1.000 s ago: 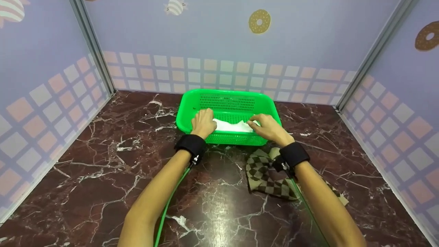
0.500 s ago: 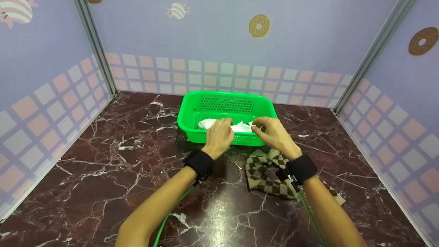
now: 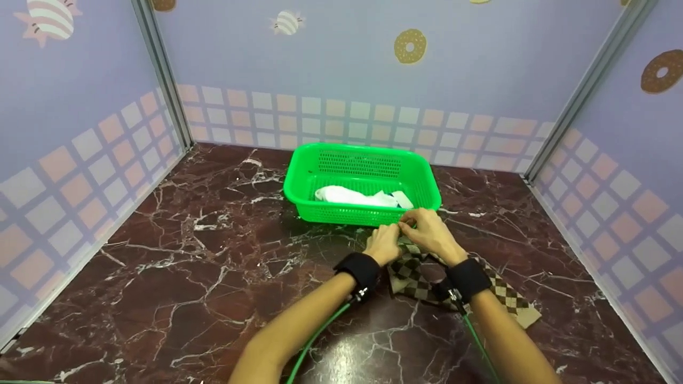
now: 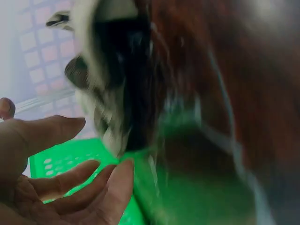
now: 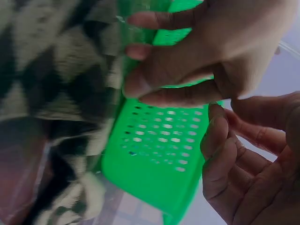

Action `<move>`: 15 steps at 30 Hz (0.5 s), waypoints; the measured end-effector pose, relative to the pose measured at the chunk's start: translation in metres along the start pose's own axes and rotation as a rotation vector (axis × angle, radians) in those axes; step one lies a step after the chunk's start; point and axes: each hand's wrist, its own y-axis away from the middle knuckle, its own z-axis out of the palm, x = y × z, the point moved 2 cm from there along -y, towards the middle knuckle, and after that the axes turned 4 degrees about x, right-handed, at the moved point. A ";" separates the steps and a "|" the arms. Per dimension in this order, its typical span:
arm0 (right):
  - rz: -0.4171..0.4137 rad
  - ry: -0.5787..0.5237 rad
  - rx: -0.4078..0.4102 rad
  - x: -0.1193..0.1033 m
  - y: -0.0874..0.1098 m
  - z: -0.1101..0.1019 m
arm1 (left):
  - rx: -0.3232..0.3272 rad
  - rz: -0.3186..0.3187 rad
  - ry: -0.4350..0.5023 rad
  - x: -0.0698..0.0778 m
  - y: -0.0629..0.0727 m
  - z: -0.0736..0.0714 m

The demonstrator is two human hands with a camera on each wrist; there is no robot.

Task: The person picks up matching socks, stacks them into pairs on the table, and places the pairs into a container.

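Now | left hand (image 3: 383,244) relaxed | right hand (image 3: 430,232) loosely curled (close together) | one basket (image 3: 347,215) | one checkered cloth (image 3: 408,278)

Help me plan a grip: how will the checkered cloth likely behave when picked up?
The checkered cloth is probably floppy, as it lies rumpled in a loose bend. It seems unlikely to roll, being spread low on the table.

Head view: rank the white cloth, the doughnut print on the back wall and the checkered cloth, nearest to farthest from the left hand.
From the left hand:
1. Checkered cloth: right beside it, toward the right.
2. White cloth: ahead, slightly left, inside the green basket.
3. Doughnut print: high on the back wall, beyond the basket.
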 end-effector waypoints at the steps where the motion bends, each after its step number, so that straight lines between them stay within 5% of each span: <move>1: 0.009 -0.008 0.001 0.003 0.001 0.000 | 0.016 -0.002 0.003 0.000 -0.001 0.005; 8: 0.066 -0.073 -0.024 0.014 0.007 -0.003 | 0.112 -0.059 0.091 -0.006 -0.010 0.017; 15: 0.072 -0.061 -0.052 0.017 0.009 -0.006 | 0.167 -0.066 0.437 -0.013 -0.006 0.018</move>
